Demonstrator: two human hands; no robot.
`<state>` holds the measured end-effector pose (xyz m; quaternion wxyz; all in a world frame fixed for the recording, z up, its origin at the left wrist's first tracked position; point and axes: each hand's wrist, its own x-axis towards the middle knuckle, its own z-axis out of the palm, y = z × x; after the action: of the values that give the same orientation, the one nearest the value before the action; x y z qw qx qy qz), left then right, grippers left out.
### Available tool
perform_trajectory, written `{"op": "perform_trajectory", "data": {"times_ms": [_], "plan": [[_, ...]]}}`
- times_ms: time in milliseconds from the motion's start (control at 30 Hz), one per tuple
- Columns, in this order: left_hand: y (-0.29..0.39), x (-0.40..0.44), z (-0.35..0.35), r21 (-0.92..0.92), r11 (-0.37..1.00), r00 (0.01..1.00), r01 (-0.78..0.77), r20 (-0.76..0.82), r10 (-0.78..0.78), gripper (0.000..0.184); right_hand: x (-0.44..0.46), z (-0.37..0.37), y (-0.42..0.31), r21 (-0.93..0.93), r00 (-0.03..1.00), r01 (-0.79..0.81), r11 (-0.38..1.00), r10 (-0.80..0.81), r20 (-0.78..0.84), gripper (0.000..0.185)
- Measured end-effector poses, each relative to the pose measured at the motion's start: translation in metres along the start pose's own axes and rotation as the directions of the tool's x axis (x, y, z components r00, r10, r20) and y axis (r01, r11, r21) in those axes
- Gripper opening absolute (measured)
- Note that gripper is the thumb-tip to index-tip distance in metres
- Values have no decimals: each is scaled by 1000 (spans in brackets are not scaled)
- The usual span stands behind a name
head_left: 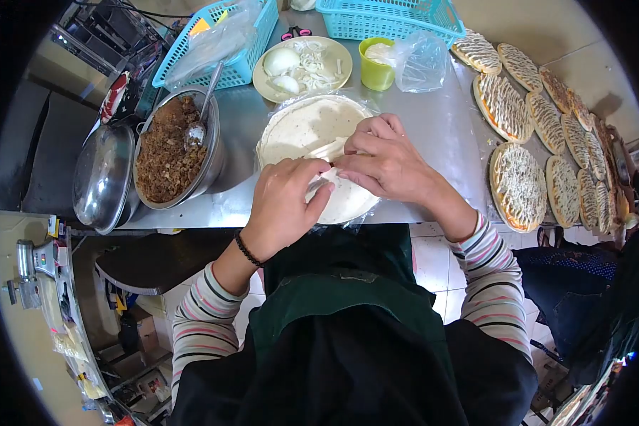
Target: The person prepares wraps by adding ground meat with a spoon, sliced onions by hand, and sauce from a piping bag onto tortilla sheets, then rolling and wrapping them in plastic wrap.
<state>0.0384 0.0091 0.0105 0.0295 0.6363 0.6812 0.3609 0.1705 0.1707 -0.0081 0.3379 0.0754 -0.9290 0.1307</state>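
A round flour tortilla lies flat at the front of the metal table, on what looks like clear plastic. Part of it is folded up into a small ridge at its middle. From the left, my left hand pinches that fold between thumb and fingers. My right hand grips the same fold from the right, fingers curled over it. The fingertips of both hands nearly meet. Whatever lies inside the fold is mostly hidden by my fingers.
To the left stand a metal bowl of brown filling with a spoon and a metal lid. Behind are a plate of onion, a green cup, a plastic bag and blue baskets. Several topped flatbreads lie right.
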Motion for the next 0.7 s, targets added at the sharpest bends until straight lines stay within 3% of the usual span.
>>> {"op": "perform_trajectory", "data": {"times_ms": [67,200,300,333,367,400,467,533,567,633,700], "plan": [[6,1,-1,220,973,998,-65,18,63,13,0,0,0,3,1000,0,1000,0,7,15],[4,1,5,269,958,995,-98,0,101,11,1,1,0,-2,1000,-16,1000,16,21,16],[0,3,3,180,980,996,-82,-2,84,10,0,0,-3,93,993,-101,990,106,-47,16],[-1,4,2,63,998,1000,-7,10,7,10,-2,0,-4,92,993,-102,991,107,-49,16],[-3,6,2,-53,996,997,70,31,-69,11,-5,-2,-6,134,967,-181,974,201,-155,16],[-3,7,0,-54,996,997,68,30,-67,11,-9,-3,-7,183,922,-253,950,294,-252,17],[-1,8,-4,-117,963,967,241,109,-229,14,-22,-4,-17,148,927,-237,960,269,-260,18],[-2,9,-5,-136,948,953,287,142,-269,15,-26,-1,-28,114,932,-221,969,244,-267,20],[-2,9,-5,-152,932,936,330,179,-302,15,-23,3,-34,9,952,-197,980,194,-237,21],[-4,8,-2,-192,926,940,324,173,-293,15,-18,8,-39,-145,972,-159,977,130,-195,23],[-3,7,-2,-231,920,945,317,160,-285,15,-18,10,-36,-181,980,-146,973,118,-159,22]]}}
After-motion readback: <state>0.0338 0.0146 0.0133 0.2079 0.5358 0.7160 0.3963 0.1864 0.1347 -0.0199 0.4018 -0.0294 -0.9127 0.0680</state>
